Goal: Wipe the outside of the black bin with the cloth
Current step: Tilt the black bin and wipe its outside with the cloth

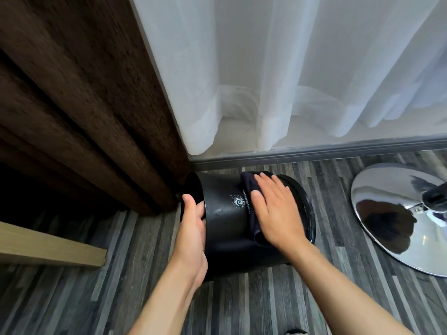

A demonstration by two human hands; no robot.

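Sideways black bin (225, 228), axis left-right; left hand (192, 228) gripping it, right hand (278, 211) flat on cloth (249, 187).

A single head-worn wide-angle camera looks forward and steeply down from above at the striped floor (242, 298). It sits close: both forearms rise from the bottom edge, and the hands, left (192, 228) and right (275, 211), reach the black bin (225, 228) at frame centre. The view faces a white sheer curtain (290, 68) filling the upper right, with a brown curtain (79, 93) at upper left. Straight lines bow near the edges. No second view overlaps.
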